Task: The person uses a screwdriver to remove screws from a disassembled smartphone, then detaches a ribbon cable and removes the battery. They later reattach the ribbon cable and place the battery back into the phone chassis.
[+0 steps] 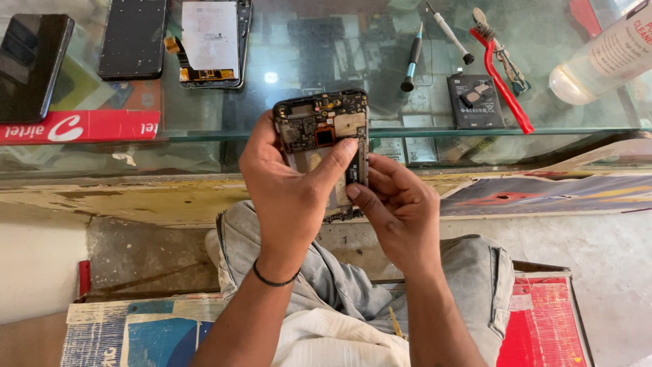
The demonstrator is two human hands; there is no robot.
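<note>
An opened phone (319, 122) with its back cover off shows a bare circuit board and a camera module. My left hand (288, 187) holds it upright above my lap, the thumb pressing on the board's lower right. My right hand (397, 204) grips the phone's right edge and lower part, fingertips against a dark strip there. Both hands hover just in front of a glass counter (353, 132).
On the glass lie a black phone (30, 64), a dark back cover (132, 37), a disassembled screen (212, 42), two screwdrivers (411, 58), a battery (474, 102), a red-handled brush (501, 75) and a clear bottle (604, 58). My knees (475, 272) and a crate are below.
</note>
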